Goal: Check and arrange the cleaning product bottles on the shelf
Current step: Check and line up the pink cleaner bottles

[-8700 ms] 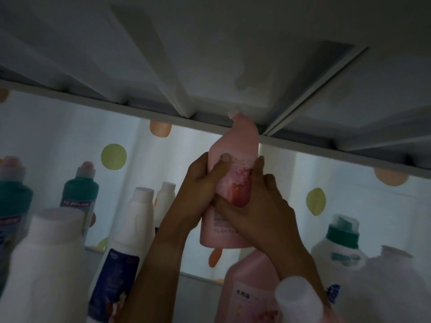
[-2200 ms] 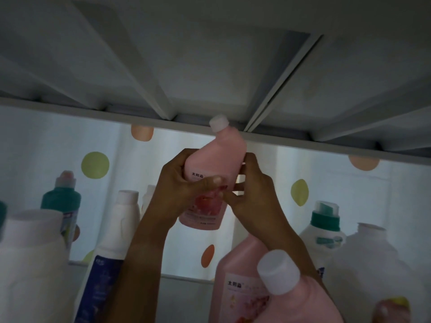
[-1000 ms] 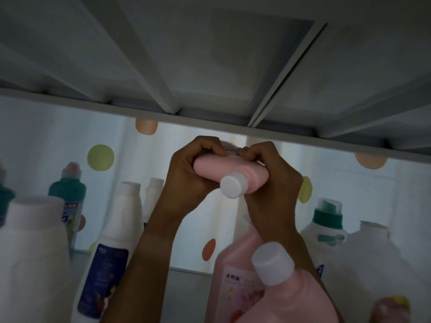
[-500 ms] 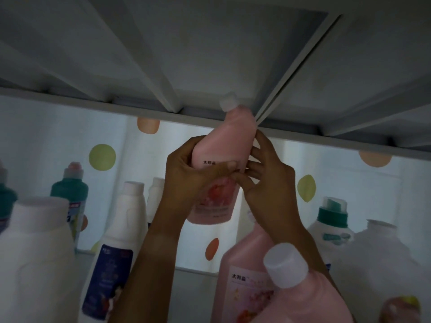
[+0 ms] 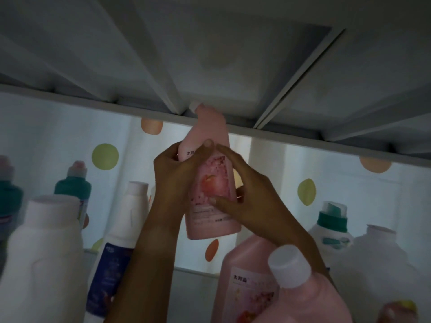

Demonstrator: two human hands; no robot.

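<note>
Centrally, you hold the small pink bottle [image 5: 211, 183] nearly upright, raised off the shelf, its white cap [image 5: 194, 105] just under the grey shelf underside [image 5: 210, 54] overhead. Your left hand [image 5: 175, 173] grips the bottle's left side, thumb lying across the top of the label. Your right hand [image 5: 247, 194] clasps the right side, thumb pressed to the lower label and index finger stretched up along the front. The label shows a red fruit.

Below and to the right, near you, stands a large pink bottle [image 5: 247, 283], and nearer still another pink bottle with a white cap [image 5: 289, 266]. Right of these are a white bottle with a green cap [image 5: 332, 220] and a large white jug [image 5: 382, 271]. To the left stand a white bottle with a dark blue label [image 5: 116, 252], a big white bottle [image 5: 44, 257] and a teal-topped bottle [image 5: 73, 185]. Behind everything hangs a white curtain with coloured dots [image 5: 105, 157].
</note>
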